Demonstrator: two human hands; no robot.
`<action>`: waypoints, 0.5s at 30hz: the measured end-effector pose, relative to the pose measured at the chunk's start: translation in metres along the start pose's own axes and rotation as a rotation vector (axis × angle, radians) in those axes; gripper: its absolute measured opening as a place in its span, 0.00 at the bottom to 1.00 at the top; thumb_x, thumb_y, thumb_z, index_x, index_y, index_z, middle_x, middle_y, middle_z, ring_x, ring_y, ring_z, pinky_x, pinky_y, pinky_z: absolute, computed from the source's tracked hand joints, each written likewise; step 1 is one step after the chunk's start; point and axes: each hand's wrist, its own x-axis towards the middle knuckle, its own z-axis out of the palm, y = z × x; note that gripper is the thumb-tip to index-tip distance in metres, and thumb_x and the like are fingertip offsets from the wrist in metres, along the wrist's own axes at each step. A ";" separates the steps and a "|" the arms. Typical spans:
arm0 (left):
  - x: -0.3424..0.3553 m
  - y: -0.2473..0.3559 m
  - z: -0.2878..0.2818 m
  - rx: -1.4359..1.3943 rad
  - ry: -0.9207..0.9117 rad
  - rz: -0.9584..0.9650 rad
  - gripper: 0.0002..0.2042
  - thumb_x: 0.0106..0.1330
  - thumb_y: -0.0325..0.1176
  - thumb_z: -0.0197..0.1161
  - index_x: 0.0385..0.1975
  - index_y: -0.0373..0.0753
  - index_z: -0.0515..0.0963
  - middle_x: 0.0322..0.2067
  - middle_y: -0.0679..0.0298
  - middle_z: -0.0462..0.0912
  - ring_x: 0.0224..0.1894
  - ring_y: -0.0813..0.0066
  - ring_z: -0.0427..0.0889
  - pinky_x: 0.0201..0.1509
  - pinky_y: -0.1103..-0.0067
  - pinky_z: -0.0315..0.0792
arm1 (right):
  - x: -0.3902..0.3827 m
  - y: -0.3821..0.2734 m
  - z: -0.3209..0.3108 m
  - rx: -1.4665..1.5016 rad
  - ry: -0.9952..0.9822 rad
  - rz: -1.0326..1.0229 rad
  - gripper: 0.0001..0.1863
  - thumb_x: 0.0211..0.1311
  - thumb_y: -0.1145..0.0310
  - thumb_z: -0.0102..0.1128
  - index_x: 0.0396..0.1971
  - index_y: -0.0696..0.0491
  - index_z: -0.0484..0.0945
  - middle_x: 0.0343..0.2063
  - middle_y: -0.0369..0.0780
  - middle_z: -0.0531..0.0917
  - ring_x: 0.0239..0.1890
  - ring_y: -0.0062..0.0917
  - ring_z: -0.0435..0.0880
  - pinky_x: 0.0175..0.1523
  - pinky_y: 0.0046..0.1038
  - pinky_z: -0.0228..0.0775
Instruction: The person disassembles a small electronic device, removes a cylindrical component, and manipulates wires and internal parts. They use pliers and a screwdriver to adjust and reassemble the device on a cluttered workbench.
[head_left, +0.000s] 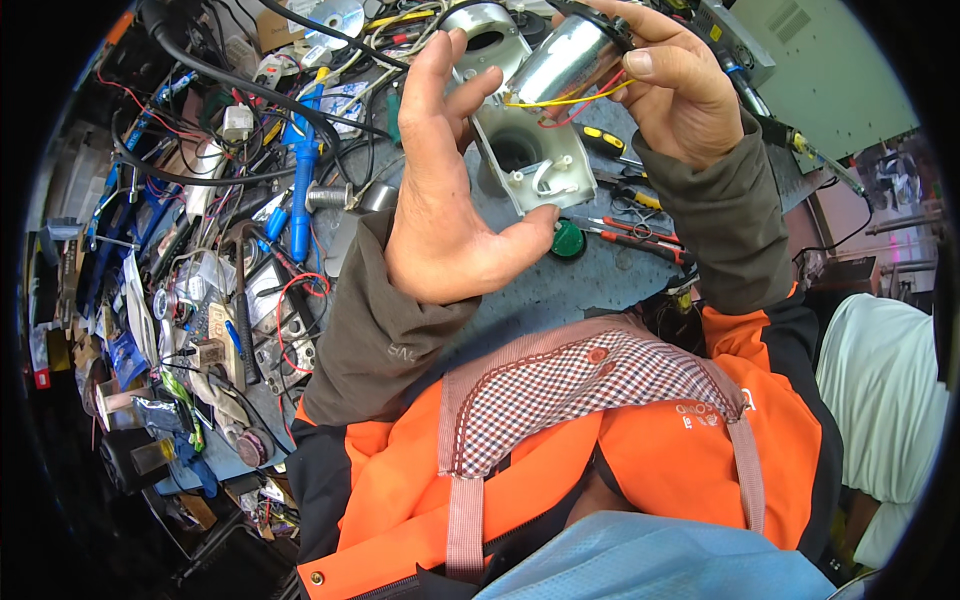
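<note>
My right hand (680, 85) grips a shiny silver cylindrical motor (562, 62) at its dark end, with thumb and fingers closed round it. A yellow wire (560, 102) and a red one run from the motor toward my right thumb. Below the motor is a white box-shaped plastic housing (570, 175) with a dark round cavity. My left hand (440, 215) is beside the housing, fingers spread, its thumb tip overlapping the lower edge; firm contact cannot be made out. Behind, partly covered by the motor, shows a pale part with a round opening (485, 42).
A green round item (568, 238) lies below the housing, near red-handled pliers (640, 240) and a yellow-black handled tool (602, 140). Cables, a blue tool (302, 190) and many loose parts crowd the left. A soldering iron (815, 155) rests at the right.
</note>
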 end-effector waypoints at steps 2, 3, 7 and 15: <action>0.000 -0.001 -0.001 0.005 -0.005 0.006 0.62 0.48 0.26 0.75 0.80 0.39 0.34 0.77 0.41 0.48 0.73 0.47 0.66 0.72 0.60 0.68 | -0.001 -0.004 -0.001 -0.024 -0.014 0.027 0.30 0.53 0.83 0.65 0.60 0.69 0.77 0.50 0.54 0.86 0.47 0.39 0.91 0.49 0.34 0.88; 0.000 -0.001 0.000 0.009 -0.010 0.007 0.62 0.47 0.25 0.75 0.80 0.39 0.34 0.77 0.41 0.48 0.73 0.47 0.66 0.72 0.60 0.68 | -0.002 -0.002 0.001 -0.063 -0.013 -0.015 0.31 0.52 0.84 0.66 0.60 0.69 0.77 0.52 0.54 0.85 0.50 0.38 0.90 0.52 0.34 0.87; 0.001 0.009 0.004 -0.073 0.020 -0.077 0.63 0.47 0.25 0.75 0.81 0.41 0.34 0.77 0.43 0.47 0.73 0.49 0.66 0.72 0.61 0.68 | -0.010 -0.012 0.025 -0.264 -0.044 -0.017 0.36 0.47 0.87 0.73 0.62 0.70 0.74 0.58 0.50 0.82 0.58 0.33 0.84 0.67 0.34 0.75; 0.005 0.011 0.008 -0.147 0.038 -0.104 0.63 0.45 0.22 0.73 0.80 0.43 0.34 0.78 0.44 0.47 0.70 0.54 0.69 0.69 0.64 0.72 | -0.001 -0.006 0.018 -0.847 -0.445 -0.388 0.33 0.46 0.76 0.74 0.57 0.66 0.79 0.52 0.50 0.84 0.54 0.32 0.84 0.61 0.33 0.76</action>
